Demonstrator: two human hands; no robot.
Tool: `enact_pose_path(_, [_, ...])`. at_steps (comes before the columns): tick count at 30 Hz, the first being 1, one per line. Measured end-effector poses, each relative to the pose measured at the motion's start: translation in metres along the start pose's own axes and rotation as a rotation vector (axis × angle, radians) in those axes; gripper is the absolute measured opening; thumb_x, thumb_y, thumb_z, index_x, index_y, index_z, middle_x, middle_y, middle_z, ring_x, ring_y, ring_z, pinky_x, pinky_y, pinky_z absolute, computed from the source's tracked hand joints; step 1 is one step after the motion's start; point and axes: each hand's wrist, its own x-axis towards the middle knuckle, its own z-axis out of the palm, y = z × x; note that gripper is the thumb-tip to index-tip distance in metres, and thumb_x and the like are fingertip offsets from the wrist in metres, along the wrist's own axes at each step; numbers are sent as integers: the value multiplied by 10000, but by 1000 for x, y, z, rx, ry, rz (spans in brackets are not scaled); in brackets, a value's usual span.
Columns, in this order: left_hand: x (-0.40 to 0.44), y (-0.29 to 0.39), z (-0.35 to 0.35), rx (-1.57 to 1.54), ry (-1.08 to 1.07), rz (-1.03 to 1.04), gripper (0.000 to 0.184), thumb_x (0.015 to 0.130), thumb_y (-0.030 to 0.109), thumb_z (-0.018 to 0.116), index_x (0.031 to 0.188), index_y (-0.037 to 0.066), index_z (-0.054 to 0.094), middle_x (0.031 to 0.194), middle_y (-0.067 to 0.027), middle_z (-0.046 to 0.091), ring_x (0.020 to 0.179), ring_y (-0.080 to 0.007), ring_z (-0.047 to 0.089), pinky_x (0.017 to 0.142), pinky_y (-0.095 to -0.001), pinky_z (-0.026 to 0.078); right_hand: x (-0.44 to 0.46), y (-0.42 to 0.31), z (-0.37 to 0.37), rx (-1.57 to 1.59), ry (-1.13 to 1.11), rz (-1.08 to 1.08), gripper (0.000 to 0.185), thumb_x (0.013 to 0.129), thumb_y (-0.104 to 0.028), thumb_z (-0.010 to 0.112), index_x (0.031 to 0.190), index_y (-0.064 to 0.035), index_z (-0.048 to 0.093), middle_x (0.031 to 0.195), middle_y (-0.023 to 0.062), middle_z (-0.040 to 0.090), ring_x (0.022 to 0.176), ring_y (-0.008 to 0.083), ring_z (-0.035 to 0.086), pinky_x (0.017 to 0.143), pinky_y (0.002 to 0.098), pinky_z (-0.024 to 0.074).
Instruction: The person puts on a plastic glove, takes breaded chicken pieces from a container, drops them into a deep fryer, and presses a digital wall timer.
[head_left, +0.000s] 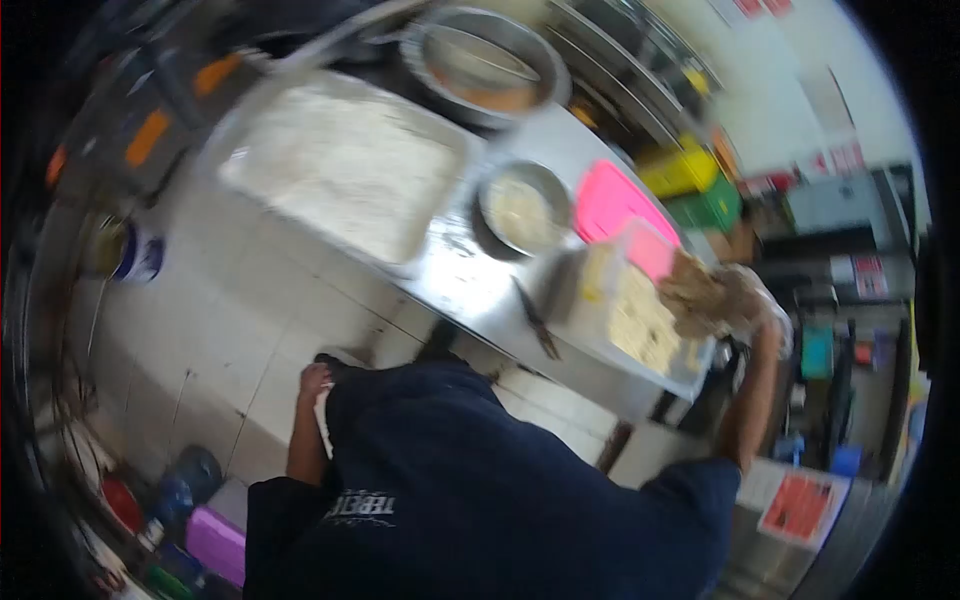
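Note:
My right hand [750,302], in a clear plastic glove, grips a light-brown clump [693,295] over the right side of a clear plastic tub [585,318]. Pale yellow crumbly stuff [642,318] fills much of this tub. My left hand [315,380] hangs low beside my body, away from the table; blur hides whether its fingers are open or closed. A knife-like tool [535,320] lies left of the tub. Behind it stands a metal bowl [522,208] with pale contents, and a pink lid [610,200] is at the tub's far side.
A large tray [345,165] of white powder covers the left of the steel table [450,265]. Behind it is a big metal basin [485,70] with a sieve inside. Yellow [680,172] and green [708,205] containers stand farther back. A bucket [138,250] is on the floor, left.

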Motion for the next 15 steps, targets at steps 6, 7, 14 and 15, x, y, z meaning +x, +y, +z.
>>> enact_pose_path(6, [-23,-33,-114,-271,131,115,218,802,202,564,938,31,577,735,-72,592,564,-148,554,476,-277,441,1,-193,-108,56,255,-257,519,497,-179,714,982,-27,610,955,160,612,922,298,573,810,337,448])
enact_pose_path(7, [-41,-26,-130,-311,155,48,228,804,210,566,962,46,573,763,-67,594,590,-150,557,496,-291,449,7,-230,-119,70,281,-333,522,497,-182,714,984,-27,610,963,159,611,931,298,570,815,338,446])
enact_pose_path(14, [-40,10,-244,-514,251,194,271,798,266,590,986,74,555,816,-42,596,681,-150,568,576,-307,467,86,-469,-193,10,88,-955,581,481,-194,734,1018,-23,592,1019,148,590,982,307,539,846,346,429])
enact_pose_path(15, [-38,18,-258,-550,228,210,304,795,278,589,1020,78,548,866,-51,592,740,-167,569,630,-324,473,94,-503,-202,11,103,-976,581,481,-194,734,1018,-23,592,1019,148,590,982,307,539,846,346,429])
